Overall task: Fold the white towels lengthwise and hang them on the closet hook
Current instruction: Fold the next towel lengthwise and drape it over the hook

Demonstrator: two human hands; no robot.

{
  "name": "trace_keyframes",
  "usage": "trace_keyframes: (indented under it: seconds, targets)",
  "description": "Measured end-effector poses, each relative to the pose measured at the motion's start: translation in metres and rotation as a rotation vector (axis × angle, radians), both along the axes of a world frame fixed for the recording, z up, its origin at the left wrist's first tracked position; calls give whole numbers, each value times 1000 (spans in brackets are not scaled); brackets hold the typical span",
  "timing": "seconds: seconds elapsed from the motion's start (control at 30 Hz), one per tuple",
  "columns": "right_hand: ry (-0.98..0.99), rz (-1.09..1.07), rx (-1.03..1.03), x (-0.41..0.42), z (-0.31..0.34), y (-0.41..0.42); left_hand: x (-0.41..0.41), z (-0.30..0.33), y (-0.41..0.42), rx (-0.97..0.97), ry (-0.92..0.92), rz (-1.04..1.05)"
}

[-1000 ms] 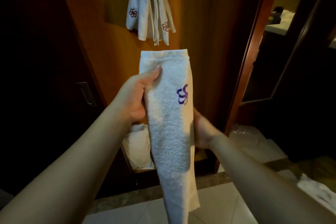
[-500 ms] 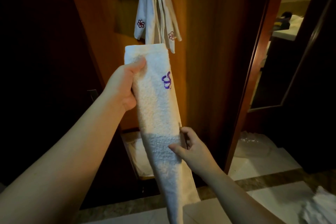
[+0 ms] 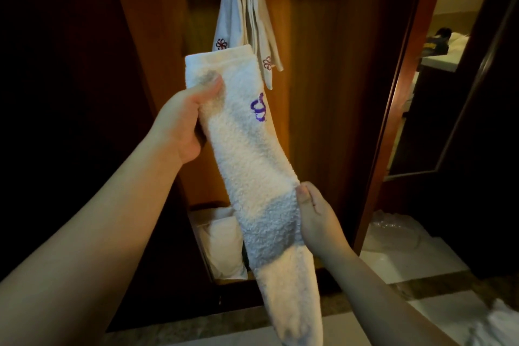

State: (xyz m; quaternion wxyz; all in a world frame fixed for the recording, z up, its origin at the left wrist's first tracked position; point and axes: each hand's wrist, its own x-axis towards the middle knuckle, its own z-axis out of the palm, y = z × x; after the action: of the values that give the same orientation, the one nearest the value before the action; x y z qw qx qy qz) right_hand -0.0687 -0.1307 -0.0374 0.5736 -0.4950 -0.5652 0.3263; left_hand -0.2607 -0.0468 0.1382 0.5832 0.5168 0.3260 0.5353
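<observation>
Two hands hold one long, narrow folded white towel (image 3: 247, 154) upright in front of the open closet: the left hand (image 3: 182, 123) grips it near the top, thumb pressed across the front and fingers curled behind, while the right hand (image 3: 317, 222) pinches its right edge lower down, thumb on the front and fingers hidden behind the cloth. Its purple flower emblem (image 3: 259, 109) faces the camera, and the tail droops toward the near floor. Behind and above, the already hung towels (image 3: 247, 22) drape from the closet hook, which is hidden under them. To do this step well, I would judge that the upper grip should stay firm so the lengthwise fold does not open, the lower hand should gather the strip near its middle, and that middle should be lifted over the hook so both ends hang evenly beside the others. Against the picture half a second earlier, the right hand has gone from loosely touching the edge to a definite pinch, the towel leans a little more to the left at its top, and the hung towels now show up to their peak.
</observation>
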Motion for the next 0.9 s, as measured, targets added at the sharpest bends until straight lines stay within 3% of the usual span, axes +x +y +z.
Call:
trace_keyframes:
  seconds: [0.27,0.33,0.43,0.53,0.73,0.9]
  targets:
    - [6,-119,46,2,3,-2,5,2,-3,-58,-95,-5]
    - [7,12,-35,8,3,-3,6,4,-2,-72,-129,-36]
    - [65,326,-357,21,6,-4,7,9,0,-96,-133,-80]
    - [-28,508,-584,31,11,-1,11,11,8,-135,-90,-93]
    - [-145,707,-606,35,18,-4,18,-3,48,-255,95,99]
    - [122,739,-637,42,21,-8,24,-25,78,-417,208,206]
